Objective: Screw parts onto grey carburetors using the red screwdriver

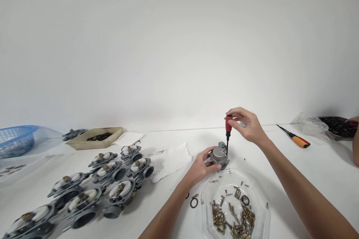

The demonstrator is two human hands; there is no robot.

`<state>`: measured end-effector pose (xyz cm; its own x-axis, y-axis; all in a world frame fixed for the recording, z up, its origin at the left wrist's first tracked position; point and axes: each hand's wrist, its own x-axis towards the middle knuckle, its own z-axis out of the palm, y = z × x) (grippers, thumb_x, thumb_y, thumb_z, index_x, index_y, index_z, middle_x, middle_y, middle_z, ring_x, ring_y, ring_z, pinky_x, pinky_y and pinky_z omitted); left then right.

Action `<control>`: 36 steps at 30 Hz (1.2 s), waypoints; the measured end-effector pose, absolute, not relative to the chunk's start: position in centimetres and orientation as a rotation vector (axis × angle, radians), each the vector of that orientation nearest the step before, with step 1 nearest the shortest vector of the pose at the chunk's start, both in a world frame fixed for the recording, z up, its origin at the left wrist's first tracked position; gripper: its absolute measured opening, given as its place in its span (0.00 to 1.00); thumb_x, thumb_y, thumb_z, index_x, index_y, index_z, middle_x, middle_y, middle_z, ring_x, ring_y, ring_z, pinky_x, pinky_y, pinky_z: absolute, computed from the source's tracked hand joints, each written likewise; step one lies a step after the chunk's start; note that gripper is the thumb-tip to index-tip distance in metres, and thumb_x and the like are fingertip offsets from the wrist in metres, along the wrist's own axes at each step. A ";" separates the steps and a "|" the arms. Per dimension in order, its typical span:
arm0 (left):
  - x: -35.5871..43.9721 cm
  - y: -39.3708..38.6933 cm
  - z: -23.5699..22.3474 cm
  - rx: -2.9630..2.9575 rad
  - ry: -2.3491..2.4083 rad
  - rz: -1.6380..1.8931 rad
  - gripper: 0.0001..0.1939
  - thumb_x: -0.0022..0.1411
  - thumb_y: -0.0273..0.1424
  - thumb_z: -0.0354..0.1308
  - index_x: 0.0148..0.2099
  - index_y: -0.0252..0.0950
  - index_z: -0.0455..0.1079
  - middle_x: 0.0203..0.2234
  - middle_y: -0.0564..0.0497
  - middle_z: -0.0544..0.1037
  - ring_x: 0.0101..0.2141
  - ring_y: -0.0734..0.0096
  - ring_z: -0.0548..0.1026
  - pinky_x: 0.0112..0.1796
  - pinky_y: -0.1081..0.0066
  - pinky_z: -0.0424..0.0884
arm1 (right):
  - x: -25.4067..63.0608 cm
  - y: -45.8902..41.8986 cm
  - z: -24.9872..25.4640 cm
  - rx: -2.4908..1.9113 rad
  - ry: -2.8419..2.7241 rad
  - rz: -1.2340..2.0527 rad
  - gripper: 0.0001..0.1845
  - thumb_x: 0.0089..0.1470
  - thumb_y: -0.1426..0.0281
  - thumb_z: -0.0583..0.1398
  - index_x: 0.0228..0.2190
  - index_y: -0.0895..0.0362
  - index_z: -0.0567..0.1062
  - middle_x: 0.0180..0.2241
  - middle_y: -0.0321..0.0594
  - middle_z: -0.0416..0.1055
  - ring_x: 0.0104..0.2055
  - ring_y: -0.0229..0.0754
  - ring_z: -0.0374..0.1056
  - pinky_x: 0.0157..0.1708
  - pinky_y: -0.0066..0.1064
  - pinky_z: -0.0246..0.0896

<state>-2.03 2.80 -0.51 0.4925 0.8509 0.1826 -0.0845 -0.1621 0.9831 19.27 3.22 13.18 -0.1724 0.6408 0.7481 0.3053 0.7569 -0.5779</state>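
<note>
My left hand (199, 168) grips a grey die-cast carburetor (219, 155) from the side and steadies it on the white table (322, 171). My right hand (246, 127) holds a red-handled screwdriver (228, 126) upright by its handle, and its black shaft reaches down to the carburetor's top edge. Below both hands lies a clear octagonal plastic tray (215, 186) holding several brass jets (218, 216) and small screws. Two black O-rings (194, 202) rest on the table beside it.
Several carburetors (82, 199) stand in rows at the left, beyond a white cloth (171, 160). Further back are a beige tray (95, 138) and a blue basket (17, 142). An orange-handled screwdriver (300, 141) lies at right, near a dark parts tray (338, 127) touched by another person's hand (355, 120).
</note>
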 end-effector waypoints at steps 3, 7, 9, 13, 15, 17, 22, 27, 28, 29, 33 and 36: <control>-2.1 2.8 -0.4 1.535 0.699 0.943 0.32 0.52 0.38 0.71 0.58 0.38 0.68 0.51 0.42 0.77 0.55 0.51 0.72 0.54 0.55 0.71 | 19.5 3.4 13.1 -0.677 -1.779 0.522 0.09 0.58 0.63 0.63 0.39 0.53 0.76 0.37 0.41 0.76 0.40 0.46 0.76 0.43 0.42 0.73; -2.1 2.6 0.1 1.537 0.730 0.947 0.31 0.51 0.37 0.72 0.55 0.38 0.69 0.50 0.43 0.77 0.54 0.51 0.72 0.52 0.56 0.72 | 19.5 3.7 13.0 -0.757 -1.691 0.443 0.11 0.50 0.64 0.69 0.35 0.53 0.77 0.32 0.38 0.74 0.35 0.44 0.75 0.36 0.38 0.72; -2.1 2.5 0.3 1.519 0.738 0.950 0.31 0.48 0.37 0.73 0.54 0.38 0.69 0.49 0.43 0.78 0.53 0.51 0.73 0.51 0.57 0.73 | 19.5 3.7 13.0 -0.767 -1.678 0.389 0.11 0.50 0.63 0.69 0.35 0.52 0.77 0.36 0.40 0.75 0.38 0.45 0.74 0.38 0.39 0.72; -2.0 2.4 0.5 1.491 0.734 0.952 0.32 0.46 0.36 0.75 0.52 0.38 0.68 0.47 0.43 0.78 0.51 0.52 0.74 0.50 0.57 0.73 | 19.5 3.5 13.0 -0.723 -1.730 0.524 0.11 0.57 0.61 0.64 0.39 0.53 0.77 0.36 0.42 0.76 0.40 0.46 0.76 0.43 0.42 0.72; -2.0 2.4 0.5 1.490 0.735 0.956 0.32 0.45 0.36 0.75 0.51 0.38 0.68 0.47 0.43 0.78 0.51 0.52 0.74 0.50 0.56 0.72 | 19.5 3.6 13.0 -0.761 -1.700 0.494 0.11 0.53 0.61 0.67 0.37 0.53 0.77 0.31 0.39 0.76 0.36 0.45 0.76 0.39 0.40 0.73; -2.0 2.4 0.5 1.489 0.735 0.961 0.32 0.45 0.36 0.75 0.51 0.38 0.68 0.46 0.43 0.78 0.51 0.52 0.74 0.51 0.56 0.72 | 19.5 3.7 13.0 -0.780 -1.670 0.384 0.11 0.49 0.62 0.70 0.34 0.53 0.78 0.31 0.39 0.75 0.35 0.44 0.74 0.37 0.39 0.72; -2.0 2.5 0.3 1.476 0.722 0.966 0.32 0.45 0.36 0.75 0.51 0.38 0.68 0.48 0.43 0.77 0.52 0.51 0.73 0.50 0.57 0.72 | 19.6 3.8 12.9 -0.659 -1.761 0.510 0.10 0.58 0.62 0.63 0.39 0.53 0.79 0.40 0.44 0.76 0.44 0.47 0.75 0.44 0.42 0.72; -2.0 2.6 0.2 1.471 0.715 0.961 0.32 0.45 0.35 0.75 0.51 0.38 0.68 0.49 0.44 0.77 0.53 0.52 0.73 0.51 0.57 0.71 | 19.6 3.7 13.0 -0.750 -1.661 0.343 0.11 0.50 0.61 0.70 0.34 0.53 0.81 0.33 0.41 0.76 0.38 0.46 0.75 0.37 0.39 0.73; -2.1 2.6 0.2 1.476 0.713 0.961 0.32 0.45 0.35 0.75 0.51 0.38 0.68 0.49 0.44 0.77 0.53 0.52 0.73 0.51 0.57 0.71 | 19.6 3.6 13.0 -0.730 -1.670 0.343 0.10 0.51 0.60 0.68 0.34 0.52 0.81 0.36 0.43 0.76 0.41 0.47 0.75 0.39 0.40 0.73; -2.1 2.6 0.2 1.484 0.713 0.961 0.32 0.45 0.34 0.75 0.51 0.38 0.68 0.49 0.43 0.77 0.53 0.52 0.73 0.52 0.57 0.71 | 19.6 3.6 13.1 -0.703 -1.692 0.388 0.11 0.53 0.60 0.67 0.35 0.52 0.81 0.38 0.44 0.77 0.44 0.48 0.75 0.41 0.40 0.73; -2.2 2.7 0.2 1.513 0.730 0.957 0.31 0.46 0.35 0.74 0.52 0.38 0.68 0.49 0.43 0.77 0.53 0.52 0.73 0.52 0.57 0.70 | 19.4 3.5 13.0 -0.713 -1.689 0.557 0.12 0.54 0.61 0.67 0.38 0.54 0.79 0.30 0.40 0.77 0.37 0.47 0.77 0.40 0.41 0.74; -2.2 2.6 0.3 1.519 0.732 0.959 0.32 0.46 0.35 0.75 0.52 0.39 0.68 0.49 0.44 0.78 0.53 0.51 0.73 0.53 0.57 0.69 | 19.4 3.6 12.7 -0.777 -1.609 0.417 0.13 0.50 0.60 0.69 0.34 0.54 0.79 0.33 0.40 0.76 0.37 0.46 0.76 0.35 0.38 0.74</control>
<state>-2.17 2.64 0.26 0.4734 0.8634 0.1746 -0.0588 -0.1669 0.9842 19.37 3.63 12.74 -0.0348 0.6880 0.7249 0.2490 0.7084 -0.6604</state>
